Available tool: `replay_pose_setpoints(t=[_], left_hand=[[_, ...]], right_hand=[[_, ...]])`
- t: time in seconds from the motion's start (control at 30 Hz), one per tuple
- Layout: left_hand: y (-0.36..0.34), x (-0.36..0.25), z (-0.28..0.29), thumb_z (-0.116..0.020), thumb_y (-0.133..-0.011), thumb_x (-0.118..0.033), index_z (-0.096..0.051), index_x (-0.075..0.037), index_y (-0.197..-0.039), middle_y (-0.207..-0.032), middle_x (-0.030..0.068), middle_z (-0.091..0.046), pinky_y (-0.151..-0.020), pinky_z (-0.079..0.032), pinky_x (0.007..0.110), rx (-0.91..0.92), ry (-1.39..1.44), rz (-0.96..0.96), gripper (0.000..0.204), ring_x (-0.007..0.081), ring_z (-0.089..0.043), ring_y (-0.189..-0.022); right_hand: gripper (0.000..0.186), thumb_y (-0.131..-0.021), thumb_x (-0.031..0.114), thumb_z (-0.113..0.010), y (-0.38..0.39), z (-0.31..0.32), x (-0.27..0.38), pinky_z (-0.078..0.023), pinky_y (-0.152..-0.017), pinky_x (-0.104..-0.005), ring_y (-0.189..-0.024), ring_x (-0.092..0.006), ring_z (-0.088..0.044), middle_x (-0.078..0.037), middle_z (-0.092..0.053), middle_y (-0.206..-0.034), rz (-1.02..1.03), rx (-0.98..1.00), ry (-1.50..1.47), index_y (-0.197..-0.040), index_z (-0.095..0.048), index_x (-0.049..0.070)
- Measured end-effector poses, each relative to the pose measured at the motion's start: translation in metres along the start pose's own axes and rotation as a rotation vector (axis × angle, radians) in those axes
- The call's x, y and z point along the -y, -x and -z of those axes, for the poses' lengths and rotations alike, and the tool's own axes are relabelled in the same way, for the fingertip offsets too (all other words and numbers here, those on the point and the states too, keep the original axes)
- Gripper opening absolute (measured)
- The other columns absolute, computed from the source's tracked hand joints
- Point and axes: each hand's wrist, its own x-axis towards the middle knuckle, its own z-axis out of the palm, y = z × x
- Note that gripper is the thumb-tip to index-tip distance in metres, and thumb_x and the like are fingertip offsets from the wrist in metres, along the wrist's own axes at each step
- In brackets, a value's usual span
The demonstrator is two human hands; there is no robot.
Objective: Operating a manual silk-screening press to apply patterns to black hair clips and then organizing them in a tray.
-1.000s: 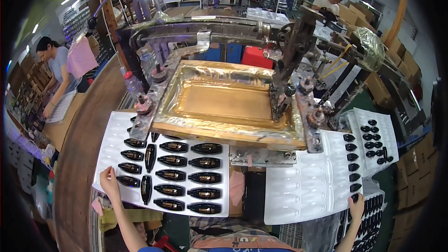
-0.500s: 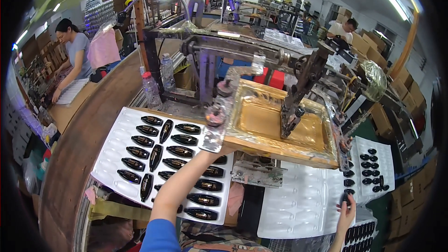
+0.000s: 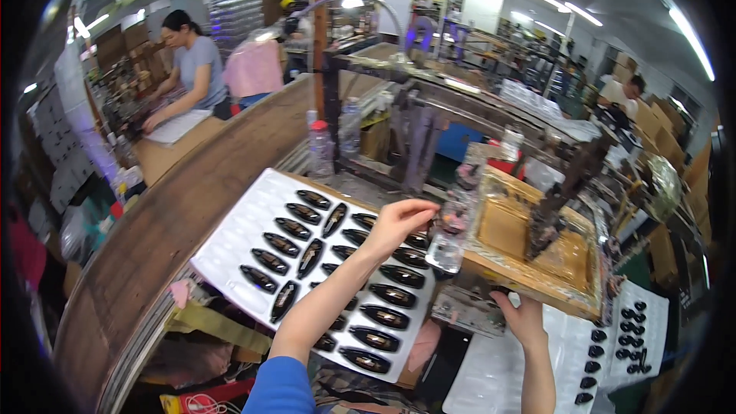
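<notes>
My left hand [image 3: 397, 228] reaches over the left tray with fingertips pinched together, right beside the metal clamp [image 3: 446, 251] on the left side of a wooden screen-printing frame [image 3: 529, 276]. Whatever is in that pinch, I cannot make out. My right hand [image 3: 524, 320] is at the frame's front edge, by the metal jig [image 3: 469, 310] underneath. Its thumb is stretched toward the jig, but the fingertips are hidden under the frame. Amber ink film [image 3: 502, 230] covers the screen. Glossy black oval pieces [image 3: 392, 295] with gold-coloured print lie in rows on the white moulded tray [image 3: 222, 261].
Another white tray [image 3: 491, 368] lies at the lower right, with black pieces [image 3: 594, 351] along its right side. A bottle with a red cap [image 3: 320, 149] stands behind the left tray. A curved wooden bench [image 3: 169, 230] runs along the left. Co-workers sit farther back.
My left hand has come out from under the frame to its left clamp. My right hand, which held a black piece at the lower right, has moved left to the jig. The view has shifted.
</notes>
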Motion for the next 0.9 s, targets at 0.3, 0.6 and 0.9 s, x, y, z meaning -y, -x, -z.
replay_pose_setpoints(t=[0.3,0.6,0.9], left_hand=[[0.243,-0.003,0.186,-0.055,-0.082,-0.006,-0.052,-0.001,-0.102,-0.089,0.0050,-0.060,-0.070,-0.046,0.021,-0.888,-0.122,0.018,0.021,0.0108,-0.057,-0.082],[0.311,-0.013,0.223,-0.054,-0.083,-0.008,-0.053,-0.004,-0.101,-0.089,0.0018,-0.060,-0.068,-0.042,0.018,-1.166,-0.167,-0.070,0.019,0.0071,-0.056,-0.081],[0.285,0.025,0.233,-0.053,-0.083,-0.003,-0.050,0.000,-0.103,-0.087,0.0046,-0.059,-0.072,-0.043,0.019,-1.103,-0.137,-0.068,0.021,0.0084,-0.055,-0.083]], right_hand=[[0.028,-0.070,0.016,-0.066,0.011,-0.030,-0.036,-0.040,-0.059,-0.0285,-0.063,-0.0173,-0.049,-0.008,-0.054,-0.071,0.144,-0.129,0.054,-0.087,-0.054,-0.003],[0.042,-0.079,0.018,-0.062,0.001,-0.016,-0.006,-0.043,-0.081,-0.0335,-0.097,-0.0247,-0.053,-0.019,-0.055,-0.108,0.126,0.036,0.140,-0.112,-0.049,-0.006],[0.044,-0.082,0.028,-0.058,0.005,-0.009,0.005,-0.042,-0.081,-0.0347,-0.093,-0.0266,-0.054,-0.018,-0.055,-0.105,-0.024,0.037,0.322,-0.110,-0.050,-0.004]])
